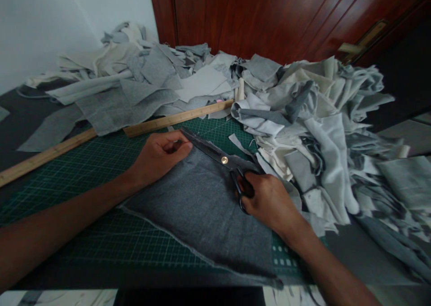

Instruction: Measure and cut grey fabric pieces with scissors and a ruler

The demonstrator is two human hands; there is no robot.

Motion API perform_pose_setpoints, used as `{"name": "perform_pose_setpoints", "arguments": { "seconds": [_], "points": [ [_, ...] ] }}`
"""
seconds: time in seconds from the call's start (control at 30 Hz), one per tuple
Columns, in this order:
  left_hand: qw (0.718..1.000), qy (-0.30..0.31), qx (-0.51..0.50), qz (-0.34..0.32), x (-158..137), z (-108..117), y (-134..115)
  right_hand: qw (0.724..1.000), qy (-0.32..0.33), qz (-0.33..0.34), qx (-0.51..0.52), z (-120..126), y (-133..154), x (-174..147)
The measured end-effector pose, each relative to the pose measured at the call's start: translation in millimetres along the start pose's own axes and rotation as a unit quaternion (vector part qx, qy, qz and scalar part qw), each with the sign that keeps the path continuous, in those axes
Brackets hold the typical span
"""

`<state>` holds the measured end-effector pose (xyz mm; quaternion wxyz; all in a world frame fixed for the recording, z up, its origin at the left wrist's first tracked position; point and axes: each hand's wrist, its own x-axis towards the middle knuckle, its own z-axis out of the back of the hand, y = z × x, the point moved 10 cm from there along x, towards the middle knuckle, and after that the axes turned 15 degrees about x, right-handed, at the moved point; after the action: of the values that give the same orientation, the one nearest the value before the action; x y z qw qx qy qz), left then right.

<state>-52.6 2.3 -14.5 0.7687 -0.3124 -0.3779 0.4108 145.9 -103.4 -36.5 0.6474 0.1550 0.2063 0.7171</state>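
Observation:
A dark grey piece of fabric (205,207) lies spread over the green cutting mat (90,238). My right hand (269,198) is closed around the black handles of a pair of scissors (206,148), whose brass pivot shows. The blades lie along the fabric's far edge and point left, their tips close to my left hand. With thumb and forefinger pinched together, my left hand (164,151) holds the far left corner of that fabric. A narrow light strip of cloth (239,143) rests just beyond the blades.
Heaped grey and white cloth scraps (158,65) line the back of the table, and another pile (323,139) rises at the right. Two wooden rulers lie across the mat, one at the left (50,153), one in the middle (178,117). Behind stands a red-brown wooden door (256,18).

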Motion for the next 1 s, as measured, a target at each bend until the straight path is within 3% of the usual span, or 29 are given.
{"name": "perform_pose_setpoints", "arguments": {
  "seconds": [0.17, 0.6, 1.0],
  "points": [
    [0.999, 0.009, -0.047, 0.011, -0.6, -3.7, 0.6, 1.000, -0.018, 0.012, 0.012, 3.5, 3.9, -0.5],
    [0.999, 0.012, -0.042, 0.032, -0.8, -3.5, 5.4, 0.999, -0.008, 0.016, 0.044, -0.7, 2.7, -1.1],
    [0.999, 0.026, 0.035, 0.006, 1.1, -3.7, 5.4, 0.999, 0.005, -0.004, 0.033, -1.6, -2.9, 0.1]
  ]
}}
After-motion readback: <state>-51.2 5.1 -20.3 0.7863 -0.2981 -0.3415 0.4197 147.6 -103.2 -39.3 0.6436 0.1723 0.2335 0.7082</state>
